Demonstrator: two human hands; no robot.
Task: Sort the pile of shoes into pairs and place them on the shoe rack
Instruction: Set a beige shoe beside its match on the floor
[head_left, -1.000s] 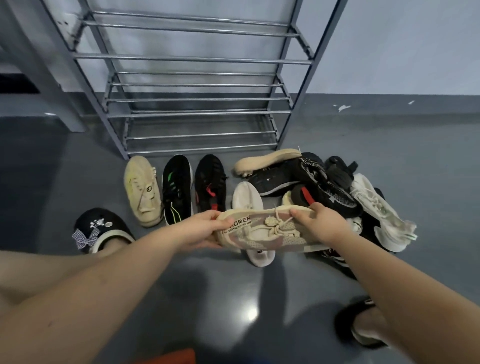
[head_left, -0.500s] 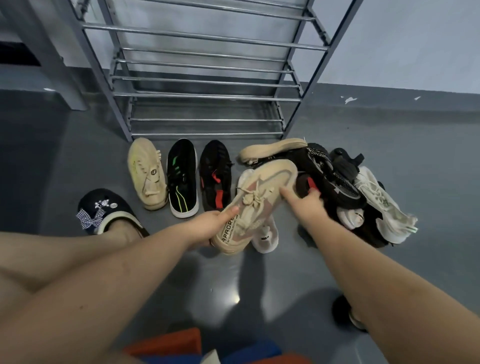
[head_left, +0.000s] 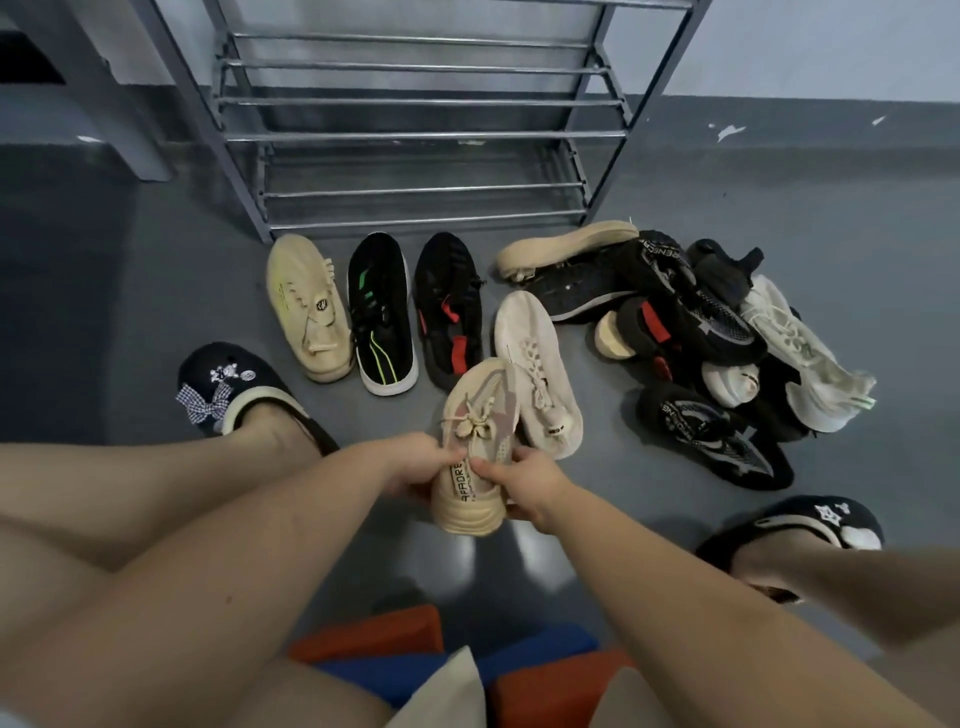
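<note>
Your left hand (head_left: 410, 467) and right hand (head_left: 524, 486) both pinch the beige sneaker (head_left: 475, 447) by its heel, above the floor. Set it toe-forward beside the white sneaker (head_left: 535, 364), soles flat.

The way to the shoe rack (head_left: 415, 136) is barred along the floor by a row of four shoes (head_left: 382, 317) just before its lowest rails. To the right, the floor is taken up by a tangled pile of shoes (head_left: 696, 332). Bare floor (head_left: 156, 270) is left beside the rack's left post.
</note>
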